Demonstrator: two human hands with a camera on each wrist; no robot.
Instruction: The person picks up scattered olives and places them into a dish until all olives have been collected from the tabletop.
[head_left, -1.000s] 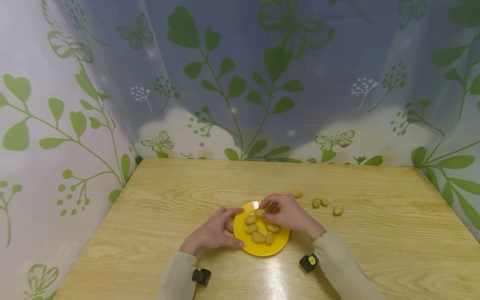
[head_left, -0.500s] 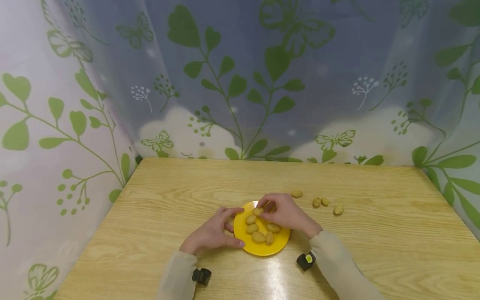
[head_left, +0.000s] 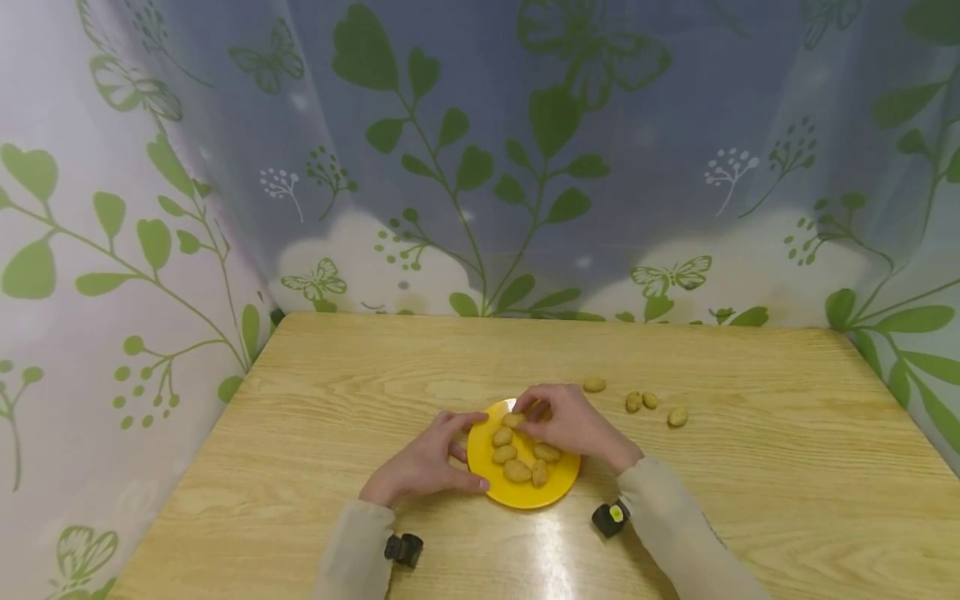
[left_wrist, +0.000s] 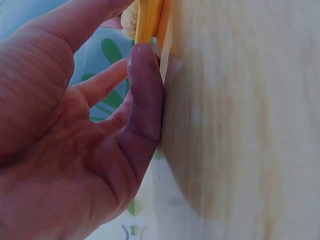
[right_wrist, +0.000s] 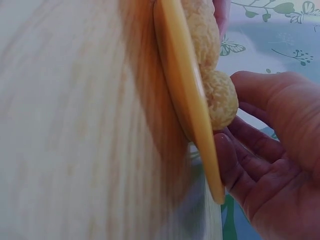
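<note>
A round yellow plate [head_left: 525,498] lies on the table with several walnuts [head_left: 517,472] on it, tan and rough-shelled. My left hand [head_left: 427,460] holds the plate's left rim, thumb toward the front and index finger toward the back. In the left wrist view the plate's edge [left_wrist: 150,20] shows beyond the fingers. My right hand [head_left: 573,425] reaches over the plate's far right side and pinches a walnut [head_left: 513,421] near the back rim, partly hidden by the fingers. The right wrist view shows lower fingers beside the plate's edge [right_wrist: 185,75] and a nearer walnut [right_wrist: 220,100].
Loose walnuts lie behind and right of the plate: one walnut [head_left: 595,384] alone, a close pair [head_left: 641,402], and another walnut [head_left: 677,416] farther right. The wooden table [head_left: 360,358] meets a leaf-patterned curtain [head_left: 480,167] at the back.
My right hand has shifted slightly left with the walnut, along the plate's far side. My left hand stays at the rim. The other walnuts lie as before.
</note>
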